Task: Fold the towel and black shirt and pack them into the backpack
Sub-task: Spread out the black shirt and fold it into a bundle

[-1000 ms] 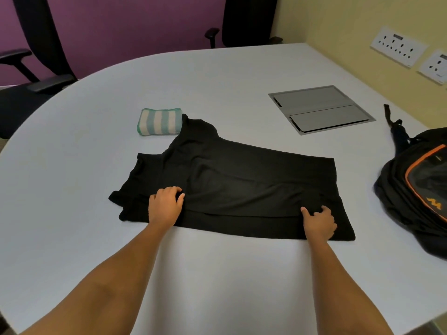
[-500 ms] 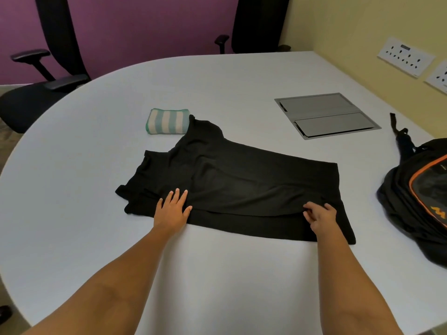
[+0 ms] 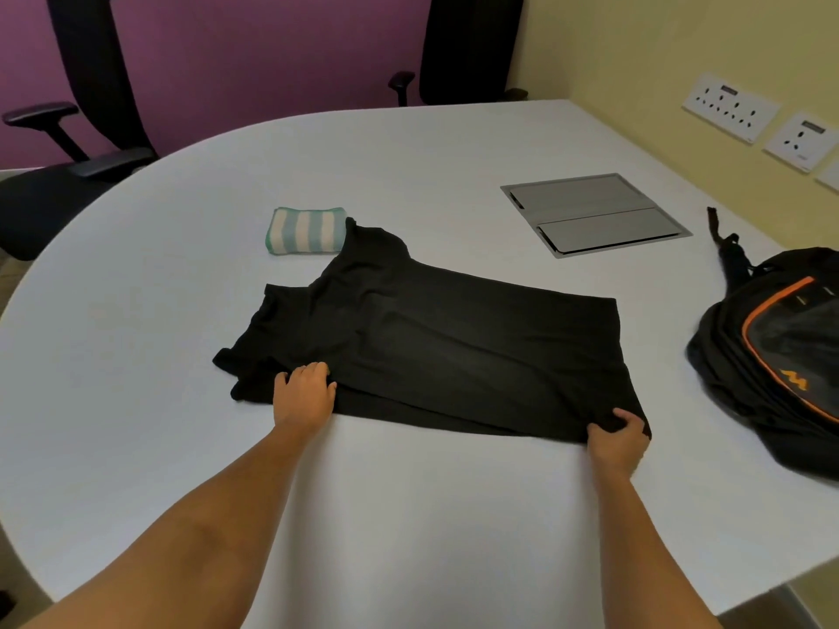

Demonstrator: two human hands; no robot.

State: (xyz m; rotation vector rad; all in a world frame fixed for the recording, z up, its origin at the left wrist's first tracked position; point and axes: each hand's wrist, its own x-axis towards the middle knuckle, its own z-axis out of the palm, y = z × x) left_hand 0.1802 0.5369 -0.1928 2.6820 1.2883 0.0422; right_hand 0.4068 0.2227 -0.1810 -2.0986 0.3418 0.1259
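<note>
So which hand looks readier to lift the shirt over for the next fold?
Probably the right hand: its fingers already pinch the black shirt at its near corner. The left hand only rests on top.

**Bare forearms and hands, head view**

We see two forearms entering from the lower edge, uncovered to the frame border: no sleeve, cuff, watch, ring or glove shows. The left hand (image 3: pixel 305 394) and right hand (image 3: pixel 618 440) are likewise bare, with short nails.
</note>
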